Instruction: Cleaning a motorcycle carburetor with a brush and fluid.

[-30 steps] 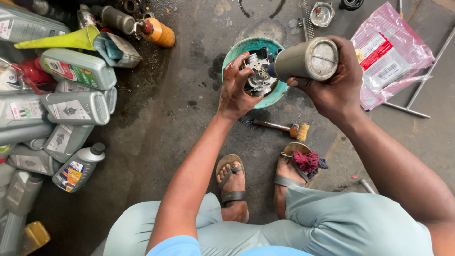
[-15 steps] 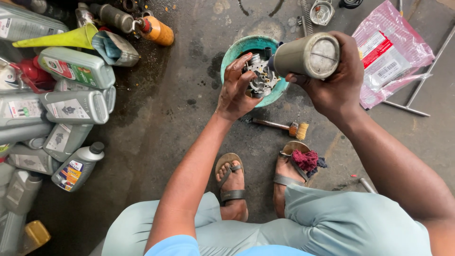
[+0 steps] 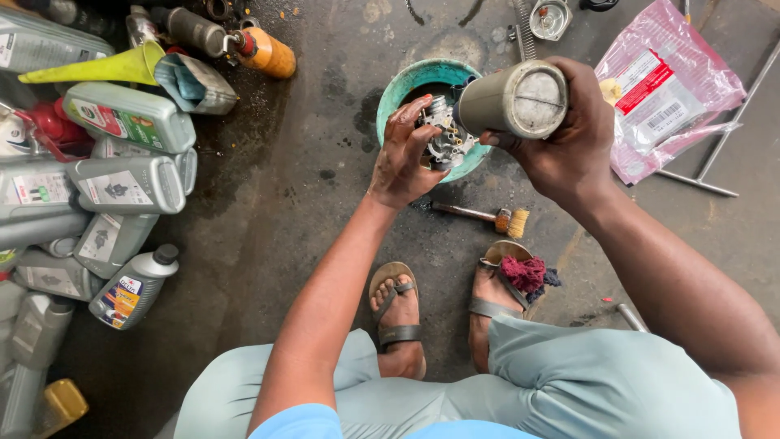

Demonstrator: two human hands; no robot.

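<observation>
We're crouched over the concrete floor (image 3: pixel 268 203), both hands up over a teal bowl (image 3: pixel 400 91) near the floor's far edge. Our left hand (image 3: pixel 404 158) is curled tight round a small metal carburettor (image 3: pixel 445 134), fingers wrapped on its near side, holding it just above the bowl's rim. Our right hand (image 3: pixel 569 138) is clamped round a grey spray can (image 3: pixel 510 102), whole fist shut on it. The can's long axis lies approx. level, running right to left, nozzle end toward the carb & touching or just short of it; can't tell which. So the carb sits directly left of the can, w/ the left hand nearer it. A paintbrush (image 3: pixel 479 215) lies on the floor just nearer us than the bowl. Grey oil bottles (image 3: pixel 122 183) crowd the left edge; a pink plastic bag (image 3: pixel 666 97) lies at the far right.
</observation>
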